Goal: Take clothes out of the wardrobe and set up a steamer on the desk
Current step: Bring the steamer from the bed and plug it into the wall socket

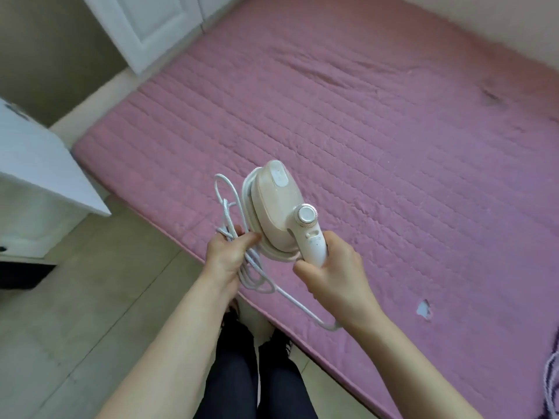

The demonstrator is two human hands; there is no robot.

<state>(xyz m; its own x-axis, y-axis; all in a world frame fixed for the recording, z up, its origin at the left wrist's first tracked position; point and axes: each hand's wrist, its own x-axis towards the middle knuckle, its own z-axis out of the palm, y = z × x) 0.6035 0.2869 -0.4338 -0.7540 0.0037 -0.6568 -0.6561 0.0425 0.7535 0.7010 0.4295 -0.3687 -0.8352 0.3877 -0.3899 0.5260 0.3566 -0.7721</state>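
A handheld steamer (pixel 279 204), cream and white with a round metal dial, is held up over the near edge of a pink bed. My right hand (pixel 334 267) is closed around its white handle. My left hand (pixel 227 252) grips a bundle of the steamer's white cord (pixel 225 207), looped several times. One strand of the cord hangs in a curve below both hands and runs under my right wrist. A white wardrobe door (pixel 142 28) stands shut at the top left. No clothes from the wardrobe are in sight.
The pink quilted mattress (pixel 393 131) fills the right and centre. A white desk or cabinet (pixel 36 164) stands at the left over beige floor tiles. My dark-trousered legs show below. A striped fabric edge (pixel 552 376) lies at the far right.
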